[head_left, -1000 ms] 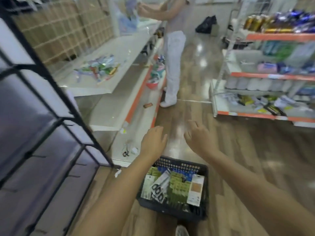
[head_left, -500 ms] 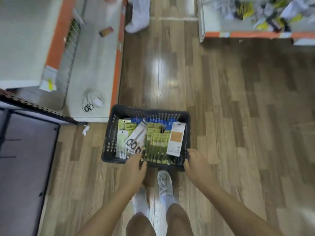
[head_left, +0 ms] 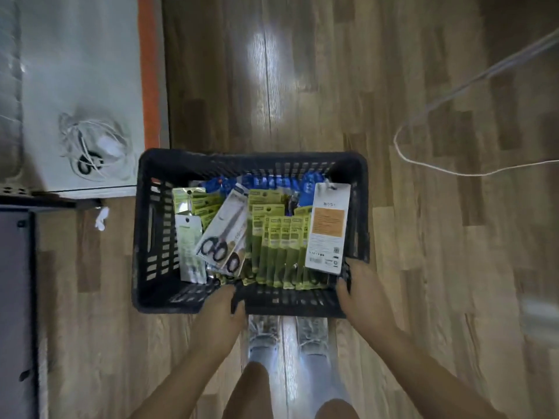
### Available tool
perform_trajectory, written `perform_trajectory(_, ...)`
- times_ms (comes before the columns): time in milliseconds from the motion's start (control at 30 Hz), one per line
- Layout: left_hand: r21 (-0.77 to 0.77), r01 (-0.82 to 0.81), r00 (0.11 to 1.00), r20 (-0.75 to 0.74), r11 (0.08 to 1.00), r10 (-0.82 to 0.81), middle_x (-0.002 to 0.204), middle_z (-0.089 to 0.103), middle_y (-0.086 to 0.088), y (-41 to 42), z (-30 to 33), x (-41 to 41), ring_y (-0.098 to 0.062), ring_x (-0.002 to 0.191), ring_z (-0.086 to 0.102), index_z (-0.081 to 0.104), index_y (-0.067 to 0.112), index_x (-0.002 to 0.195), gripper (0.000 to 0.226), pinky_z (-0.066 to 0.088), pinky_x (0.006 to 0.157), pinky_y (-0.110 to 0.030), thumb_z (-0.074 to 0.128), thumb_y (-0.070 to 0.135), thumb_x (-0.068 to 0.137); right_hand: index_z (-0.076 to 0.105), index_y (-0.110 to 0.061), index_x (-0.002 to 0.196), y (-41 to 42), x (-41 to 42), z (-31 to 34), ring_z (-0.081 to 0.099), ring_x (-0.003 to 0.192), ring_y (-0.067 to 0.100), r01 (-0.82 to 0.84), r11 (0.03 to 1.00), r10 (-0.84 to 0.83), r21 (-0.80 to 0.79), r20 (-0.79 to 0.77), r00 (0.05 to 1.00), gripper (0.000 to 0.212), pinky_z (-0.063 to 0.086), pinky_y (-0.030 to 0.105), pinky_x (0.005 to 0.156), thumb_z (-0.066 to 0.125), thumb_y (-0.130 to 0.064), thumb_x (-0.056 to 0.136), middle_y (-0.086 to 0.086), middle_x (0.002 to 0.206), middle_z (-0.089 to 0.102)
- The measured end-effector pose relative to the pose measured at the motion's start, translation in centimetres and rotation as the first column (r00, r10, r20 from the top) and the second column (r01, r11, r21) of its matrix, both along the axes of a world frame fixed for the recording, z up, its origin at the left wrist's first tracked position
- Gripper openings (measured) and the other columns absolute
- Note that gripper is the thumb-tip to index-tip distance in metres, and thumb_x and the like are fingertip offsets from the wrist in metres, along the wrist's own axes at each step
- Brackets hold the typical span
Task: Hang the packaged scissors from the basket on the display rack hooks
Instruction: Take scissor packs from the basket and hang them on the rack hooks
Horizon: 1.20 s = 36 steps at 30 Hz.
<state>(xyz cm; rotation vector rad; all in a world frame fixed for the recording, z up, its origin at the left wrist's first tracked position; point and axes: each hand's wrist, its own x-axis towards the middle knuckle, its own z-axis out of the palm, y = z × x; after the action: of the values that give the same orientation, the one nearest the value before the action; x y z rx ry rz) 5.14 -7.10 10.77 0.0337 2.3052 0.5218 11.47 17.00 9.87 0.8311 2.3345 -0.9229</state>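
Note:
A black plastic basket [head_left: 157,237] stands on the wooden floor just in front of my feet. Inside lie a white pack of black-handled scissors [head_left: 222,234], several green-carded packs [head_left: 281,249], blue packs at the far end and a white card with an orange panel [head_left: 328,228]. My left hand [head_left: 223,309] grips the basket's near rim, fingers curled over the edge. My right hand [head_left: 360,294] grips the near right corner of the rim. The display rack [head_left: 15,297] shows as a dark panel at the left edge.
A low white shelf base with an orange edge [head_left: 90,86] stands at the far left, holding a tangle of white cord [head_left: 93,146]. A white cable [head_left: 453,122] loops across the floor at the right. My shoes [head_left: 287,331] are directly behind the basket.
My view has dropped from the aisle straight down onto the basket. Both hands have come down from the air and taken hold of the basket's near rim.

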Motion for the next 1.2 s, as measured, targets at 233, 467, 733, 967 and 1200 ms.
perform_trajectory(233, -0.057, 0.205, 0.973, -0.096, 0.977, -0.209, 0.097, 0.056, -0.006, 0.9, -6.5, -6.0, -0.025, 0.092, 0.054, 0.055, 0.007, 0.1, 0.016, 0.043, 0.071, -0.035, 0.052, 0.02, 0.093, 0.04, -0.006, 0.134, -0.3, -4.8, -6.2, 0.041, 0.121, 0.023, 0.05, 0.998, -0.05, 0.04, 0.003, 0.999, 0.044, 0.043, 0.038, 0.098, 0.049, -0.017, 0.093, 0.009, 0.133, 0.045)
perform_trajectory(467, -0.143, 0.178, 0.968, -0.152, 0.973, -0.2, 0.11, 0.053, -0.009, 0.1, -13.1, -10.7, -0.029, 0.105, 0.05, 0.056, 0.003, 0.112, 0.028, 0.044, 0.081, -0.039, 0.054, 0.022, 0.092, 0.021, -0.003, 0.144, -0.5, -8.1, -12.1, 0.015, 0.141, 0.032, 0.158, 0.971, -0.169, 0.181, 0.047, 0.985, 0.066, 0.023, 0.041, 0.114, 0.055, -0.022, 0.091, 0.019, 0.153, 0.015)
perform_trajectory(733, -0.266, 0.041, 0.977, -0.192, 0.963, -0.094, 0.129, 0.044, -0.017, 0.1, -17.7, -12.2, -0.033, 0.117, 0.042, 0.043, 0.001, 0.129, 0.053, 0.04, 0.091, -0.043, 0.062, 0.028, 0.087, 0.007, -0.008, 0.15, -1.4, -9.0, -15.2, 0.017, 0.135, 0.033, 0.414, 0.886, -0.406, 0.21, -0.081, 0.91, 0.094, 0.018, 0.045, 0.112, 0.07, -0.025, 0.083, 0.016, 0.152, 0.015)
perform_trajectory(967, -0.321, 0.015, 0.976, -0.202, 0.947, -0.084, 0.122, 0.046, -0.017, 0.3, -17.6, -12.7, -0.034, 0.111, 0.046, 0.047, 0.003, 0.125, 0.056, 0.039, 0.088, -0.041, 0.069, 0.031, 0.082, 0.034, -0.007, 0.14, -1.3, -10.0, -14.3, 0.044, 0.118, 0.022, 0.509, 0.854, -0.484, 0.105, -0.198, 0.853, 0.07, 0.041, 0.033, 0.092, 0.071, -0.007, 0.08, 0.009, 0.13, 0.04)
perform_trajectory(1200, -0.309, -0.072, 0.99, -0.138, 0.948, 0.031, 0.116, 0.049, -0.015, -1.3, -16.3, -12.1, -0.032, 0.108, 0.048, 0.047, 0.004, 0.119, 0.052, 0.04, 0.083, -0.04, 0.069, 0.032, 0.082, 0.037, -0.014, 0.139, -5.8, -11.3, -12.5, 0.046, 0.096, 0.007, 0.047, 0.989, -0.016, 0.14, -0.212, 0.977, 0.05, 0.04, 0.013, 0.075, 0.055, -0.016, 0.092, 0.0, 0.122, 0.044)
